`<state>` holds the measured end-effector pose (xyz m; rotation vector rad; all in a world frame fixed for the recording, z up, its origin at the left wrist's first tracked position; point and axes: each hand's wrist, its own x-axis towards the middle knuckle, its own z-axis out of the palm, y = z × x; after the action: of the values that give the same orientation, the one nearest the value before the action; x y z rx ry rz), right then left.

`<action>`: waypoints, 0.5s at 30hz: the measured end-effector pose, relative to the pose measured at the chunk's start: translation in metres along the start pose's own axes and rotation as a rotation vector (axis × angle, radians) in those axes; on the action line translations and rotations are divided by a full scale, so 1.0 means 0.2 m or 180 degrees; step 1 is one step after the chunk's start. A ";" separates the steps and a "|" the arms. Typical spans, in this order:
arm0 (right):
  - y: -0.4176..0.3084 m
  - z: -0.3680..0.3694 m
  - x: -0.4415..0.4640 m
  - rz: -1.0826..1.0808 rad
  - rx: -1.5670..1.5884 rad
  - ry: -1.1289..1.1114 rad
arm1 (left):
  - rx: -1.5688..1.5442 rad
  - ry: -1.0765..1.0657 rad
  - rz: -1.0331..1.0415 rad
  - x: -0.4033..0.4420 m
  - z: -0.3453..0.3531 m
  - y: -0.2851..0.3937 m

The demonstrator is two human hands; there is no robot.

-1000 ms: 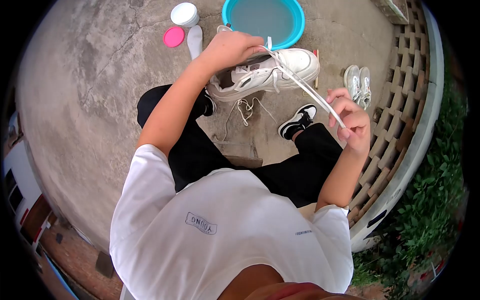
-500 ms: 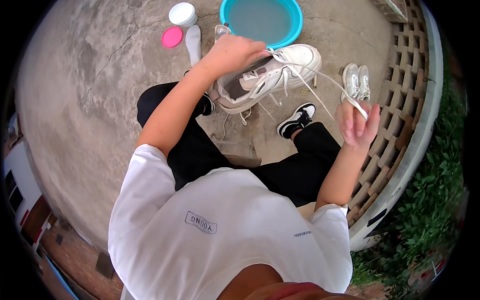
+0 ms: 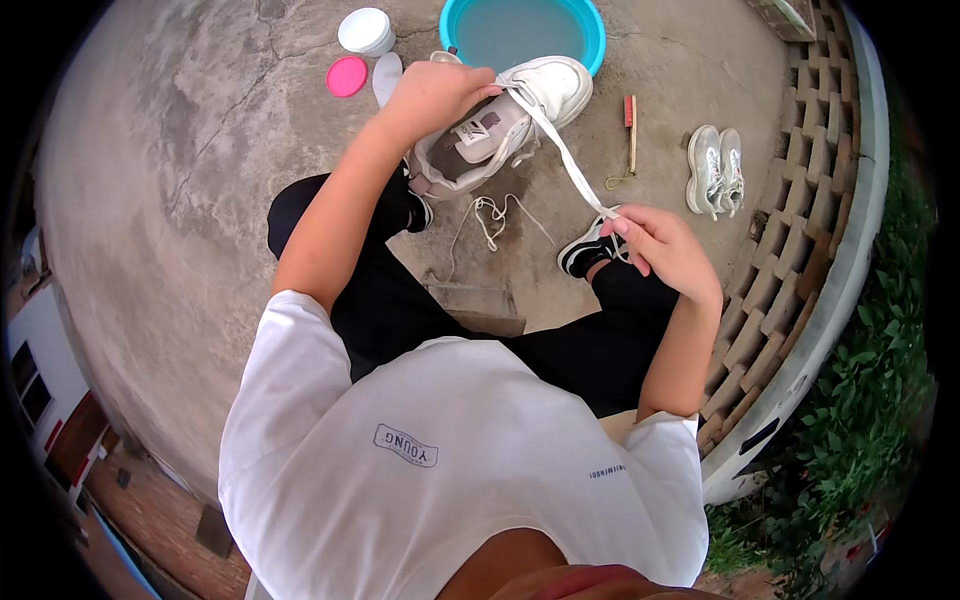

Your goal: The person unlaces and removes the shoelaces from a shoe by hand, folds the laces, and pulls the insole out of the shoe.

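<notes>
A white sneaker [image 3: 545,90] with a grey lining is tilted up in front of me, its opening towards me. My left hand [image 3: 437,98] is closed on the sneaker's upper edge near the tongue. From the eyelets a white shoelace [image 3: 562,150] stretches down to my right hand [image 3: 655,245], which pinches it between thumb and fingers. Below the sneaker, another loose lace [image 3: 490,218] lies tangled on the concrete. The sneaker overlaps the near rim of a blue basin [image 3: 598,45] of cloudy water. Behind my left hand, a pale insole [image 3: 386,78] is partly covered.
A white tub [image 3: 366,32] and a pink lid [image 3: 346,76] sit at the upper left. Over to the right are a red-bristled brush [image 3: 630,130] and a pair of white shoes [image 3: 715,170]. A lattice brick wall [image 3: 780,250] borders the right side, with plants beyond.
The sneaker has shifted left and upwards with my left hand. My right hand has come left and lower, and the looped lace now runs as a tighter strand. The brush is uncovered.
</notes>
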<state>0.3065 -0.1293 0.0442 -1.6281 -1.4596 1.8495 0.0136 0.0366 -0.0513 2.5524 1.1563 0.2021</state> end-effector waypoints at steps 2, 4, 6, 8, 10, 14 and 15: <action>-0.02 0.03 -0.03 -0.0328 0.0086 -0.0097 | -0.0062 0.0055 0.0037 0.01 0.02 -0.05; -0.09 -0.02 -0.17 -0.1575 -0.0666 -0.0209 | -0.0097 0.0142 0.0043 0.01 0.02 -0.08; -0.07 -0.14 -0.19 -0.1773 -0.0369 -0.0418 | -0.0655 0.0599 0.0493 0.02 0.02 -0.06; -0.04 -0.15 -0.25 -0.1424 -0.0705 -0.0081 | -0.0672 0.0454 0.0384 0.03 0.04 -0.05; -0.06 -0.05 -0.25 -0.1311 -0.0874 0.0032 | -0.0702 0.0311 0.0346 0.04 0.07 -0.09; 0.04 0.34 -0.08 -0.1759 -0.2037 0.0549 | -0.1857 0.0090 0.0042 0.06 0.11 -0.27; 0.11 0.35 -0.09 -0.1725 -0.2119 0.0257 | -0.1643 -0.0004 -0.0010 0.04 0.09 -0.27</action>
<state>0.2613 -0.1864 0.0276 -1.3020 -2.3434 1.0444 -0.0134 0.0720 -0.0863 2.0942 0.9550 0.4357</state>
